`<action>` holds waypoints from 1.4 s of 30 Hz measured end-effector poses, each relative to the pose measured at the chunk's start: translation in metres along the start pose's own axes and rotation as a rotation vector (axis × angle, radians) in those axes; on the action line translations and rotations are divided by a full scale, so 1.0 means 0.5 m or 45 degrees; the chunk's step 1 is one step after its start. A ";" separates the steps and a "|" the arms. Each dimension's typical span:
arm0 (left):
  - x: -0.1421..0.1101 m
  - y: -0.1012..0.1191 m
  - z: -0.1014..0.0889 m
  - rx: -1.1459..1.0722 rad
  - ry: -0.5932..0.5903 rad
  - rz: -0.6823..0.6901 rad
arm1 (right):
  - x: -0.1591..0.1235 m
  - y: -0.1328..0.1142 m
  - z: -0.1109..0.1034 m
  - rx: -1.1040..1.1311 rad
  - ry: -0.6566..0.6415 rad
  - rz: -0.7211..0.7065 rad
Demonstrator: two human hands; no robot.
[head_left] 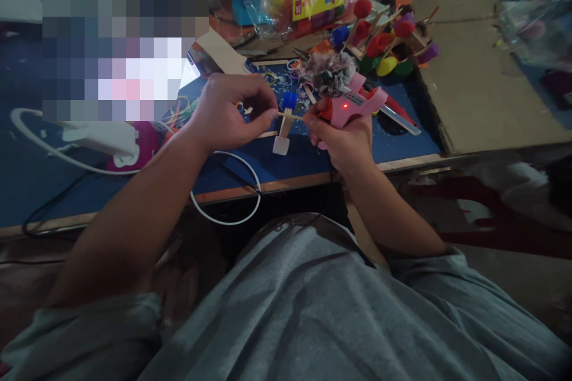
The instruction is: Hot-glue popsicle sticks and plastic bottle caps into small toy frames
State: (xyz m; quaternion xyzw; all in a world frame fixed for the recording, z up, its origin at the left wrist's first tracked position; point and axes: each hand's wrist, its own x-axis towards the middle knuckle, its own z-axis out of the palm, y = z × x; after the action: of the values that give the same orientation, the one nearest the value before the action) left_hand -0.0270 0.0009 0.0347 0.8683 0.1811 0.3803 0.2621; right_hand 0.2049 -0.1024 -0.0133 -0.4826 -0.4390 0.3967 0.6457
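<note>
Between thumb and forefinger my left hand (236,110) pinches one end of a thin wooden stick (295,116). My right hand (342,137) is closed around a pink glue gun (357,102) with a small red light lit, and its fingertips meet the stick's other end. Crossing the stick midway is a small piece of flat craft sticks (286,125). A blue bottle cap (290,100) appears at its far end and a whitish square piece (280,146) at its near end. How these parts are joined is too small to tell.
A blue tabletop (304,166) carries scraps and rubber bands. Behind stand stick pieces with coloured caps (388,41) and plastic bags (268,6). A utility knife (402,119) and cardboard (482,71) lie right. A white charger (111,140) and looped white cable (258,175) are left.
</note>
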 end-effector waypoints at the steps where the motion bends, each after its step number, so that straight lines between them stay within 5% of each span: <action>1: 0.000 -0.001 0.000 -0.007 0.003 0.011 | 0.000 -0.002 0.001 0.004 0.003 0.002; 14: -0.004 -0.012 -0.003 -0.113 0.041 -0.076 | 0.003 0.006 0.001 0.045 0.053 -0.047; 23: -0.002 -0.019 0.019 -0.115 -0.237 -0.229 | 0.017 0.009 -0.006 0.152 0.105 -0.069; 42: 0.010 -0.025 0.033 -0.493 0.085 -0.367 | 0.024 0.013 -0.003 0.182 0.141 -0.001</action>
State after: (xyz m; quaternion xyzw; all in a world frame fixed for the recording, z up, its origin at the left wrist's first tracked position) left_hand -0.0127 0.0081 0.0205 0.7540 0.2353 0.3950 0.4691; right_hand 0.2094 -0.0904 -0.0177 -0.4563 -0.3734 0.3996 0.7019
